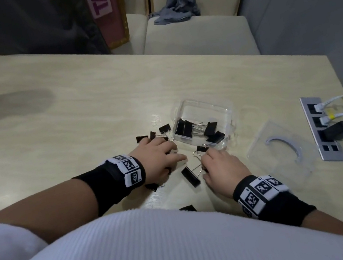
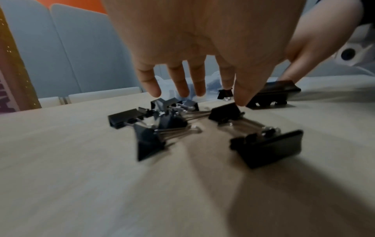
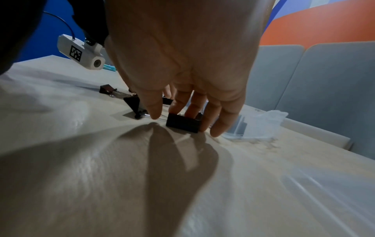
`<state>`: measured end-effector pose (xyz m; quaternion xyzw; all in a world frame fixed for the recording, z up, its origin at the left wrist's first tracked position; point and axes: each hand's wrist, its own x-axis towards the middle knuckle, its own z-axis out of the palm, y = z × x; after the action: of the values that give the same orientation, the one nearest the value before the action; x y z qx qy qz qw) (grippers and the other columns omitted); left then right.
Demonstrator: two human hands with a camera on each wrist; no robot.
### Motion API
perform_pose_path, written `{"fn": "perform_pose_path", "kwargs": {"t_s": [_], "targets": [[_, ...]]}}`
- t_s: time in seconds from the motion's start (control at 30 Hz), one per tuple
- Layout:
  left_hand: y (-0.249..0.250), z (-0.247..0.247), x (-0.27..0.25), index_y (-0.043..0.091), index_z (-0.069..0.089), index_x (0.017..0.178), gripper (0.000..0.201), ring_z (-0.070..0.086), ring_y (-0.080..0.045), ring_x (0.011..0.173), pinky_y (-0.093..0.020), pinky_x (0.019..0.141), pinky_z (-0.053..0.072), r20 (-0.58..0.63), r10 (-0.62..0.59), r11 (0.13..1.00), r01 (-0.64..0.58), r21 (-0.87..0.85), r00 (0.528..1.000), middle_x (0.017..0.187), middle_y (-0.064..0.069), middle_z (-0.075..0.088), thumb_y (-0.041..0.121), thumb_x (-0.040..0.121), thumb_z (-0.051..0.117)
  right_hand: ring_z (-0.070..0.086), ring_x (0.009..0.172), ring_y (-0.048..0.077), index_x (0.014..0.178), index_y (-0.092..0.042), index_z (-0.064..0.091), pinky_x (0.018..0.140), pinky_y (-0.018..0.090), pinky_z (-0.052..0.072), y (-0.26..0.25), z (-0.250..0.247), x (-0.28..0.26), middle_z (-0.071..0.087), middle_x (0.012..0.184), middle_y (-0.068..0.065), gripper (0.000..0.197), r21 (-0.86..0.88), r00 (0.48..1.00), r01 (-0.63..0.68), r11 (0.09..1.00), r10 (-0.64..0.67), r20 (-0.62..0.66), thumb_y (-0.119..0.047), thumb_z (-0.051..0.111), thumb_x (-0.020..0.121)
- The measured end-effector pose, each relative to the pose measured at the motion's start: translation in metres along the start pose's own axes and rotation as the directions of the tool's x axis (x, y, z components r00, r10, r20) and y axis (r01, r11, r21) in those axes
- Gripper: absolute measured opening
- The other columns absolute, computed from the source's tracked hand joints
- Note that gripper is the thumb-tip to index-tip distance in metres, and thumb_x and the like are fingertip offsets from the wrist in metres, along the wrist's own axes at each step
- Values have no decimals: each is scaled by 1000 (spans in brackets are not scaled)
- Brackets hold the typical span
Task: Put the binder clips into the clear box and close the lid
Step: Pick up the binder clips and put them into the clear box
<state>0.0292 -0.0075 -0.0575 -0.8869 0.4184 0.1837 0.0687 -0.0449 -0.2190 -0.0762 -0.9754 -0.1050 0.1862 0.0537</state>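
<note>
Your left hand (image 1: pixel 157 157) hovers over the loose binder clips (image 2: pixel 160 123) on the worktop (image 1: pixel 71 115), its fingers (image 2: pixel 182 81) spread and straight, holding nothing. Your right hand (image 1: pixel 220 167) is down on one small clip (image 3: pixel 183 122) just beside the clear box (image 1: pixel 229 112), with the fingers (image 3: pixel 218 126) curled round it — a pinch forming, though whether the clip is off the surface you cannot tell from here.

The box sits open with several clips already inside; its lid (image 1: pixel 281 149) lies flat on the worktop to the right, apart from the box, near the socket strip (image 1: pixel 323 128) with its cables.

Risks, as a judgement: the wire handles of the scattered clips look tangled, so lifting one may drag a neighbour and drop it short of the box. One clip (image 1: pixel 187 208) lies close to your body at the near edge — easy to overlook or knock off. A careless sweep of the right hand could also push the light box or the lid toward the cables.

Readable writing: only pink letters "TA" on a sign (image 1: pixel 101 2) in the background, cut off by the picture's top edge.
</note>
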Motion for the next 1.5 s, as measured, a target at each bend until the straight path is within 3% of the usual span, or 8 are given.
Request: {"fn": "perform_pose_path", "kwargs": {"t_s": [0.27, 0.5, 0.7, 0.83, 0.93, 1.2, 1.33, 1.5], "targets": [[18, 3, -3, 41, 48, 127, 45, 54, -24, 112, -42, 87, 39, -45, 88, 996, -88, 1, 995, 123, 5, 57, 41, 83, 52, 48, 107, 27, 122, -25, 47, 79, 41, 49, 0, 5, -7, 46, 122, 0, 35, 127, 998, -14, 992, 21, -52, -29, 52, 87], [30, 7, 0, 55, 22, 140, 64, 47, -26, 117, -46, 90, 42, 47, 375, 925, -377, 51, 926, 135, -2, 46, 33, 88, 54, 38, 125, 23, 118, -27, 56, 97, 41, 44, 17, 9, -7, 40, 136, 0, 31, 239, 998, -41, 970, 49, -26, -21, 55, 88], [33, 6, 10, 32, 46, 132, 39, 42, -25, 129, -42, 91, 40, -6, 356, 932, -355, 75, 934, 146, 5, 41, 30, 94, 46, 52, 103, 18, 114, -23, 53, 90, 33, 47, 26, 7, -12, 44, 123, -1, 35, 400, 987, -96, 911, 140, -82, -13, 62, 82], [37, 8, 13, 29, 40, 135, 41, 51, -25, 118, -41, 86, 40, -53, 392, 919, -389, 64, 918, 131, 5, 56, 21, 96, 45, 53, 99, 19, 118, -18, 50, 88, 29, 45, 27, 7, -12, 46, 121, 2, 41, 426, 976, -147, 893, 200, -84, -13, 65, 81], [50, 12, 16, 26, 45, 130, 34, 55, -28, 105, -41, 83, 39, -9, 363, 927, -359, 108, 932, 115, -1, 62, 21, 96, 46, 53, 98, 18, 118, -18, 51, 88, 29, 44, 27, 6, -10, 47, 121, 2, 41, 430, 972, -166, 888, 220, -78, -15, 67, 80], [54, 2, 20, 22, 53, 121, 31, 54, -26, 107, -41, 88, 38, 14, 282, 958, -283, 57, 959, 117, -1, 58, 34, 93, 48, 51, 103, 16, 116, -19, 54, 88, 23, 39, 28, 4, -9, 51, 118, 0, 37, 425, 973, -160, 891, 215, -84, -21, 68, 81], [31, -13, 23, 22, 58, 119, 44, 53, -22, 105, -39, 88, 45, -72, 184, 982, -187, -40, 980, 113, 1, 57, 54, 91, 47, 51, 100, 12, 114, -21, 57, 86, 20, 36, 32, 1, -11, 54, 115, -4, 34, 471, 970, -163, 867, 227, -84, -23, 69, 82], [6, -37, 30, 20, 60, 123, 37, 59, -23, 105, -30, 84, 45, -198, -70, 943, 0, -332, 978, 114, -3, 64, 41, 93, 55, 49, 96, 9, 110, -21, 58, 85, 19, 36, 32, 3, -12, 52, 112, -5, 31, 476, 973, -154, 866, 217, -81, -19, 68, 81]]}}
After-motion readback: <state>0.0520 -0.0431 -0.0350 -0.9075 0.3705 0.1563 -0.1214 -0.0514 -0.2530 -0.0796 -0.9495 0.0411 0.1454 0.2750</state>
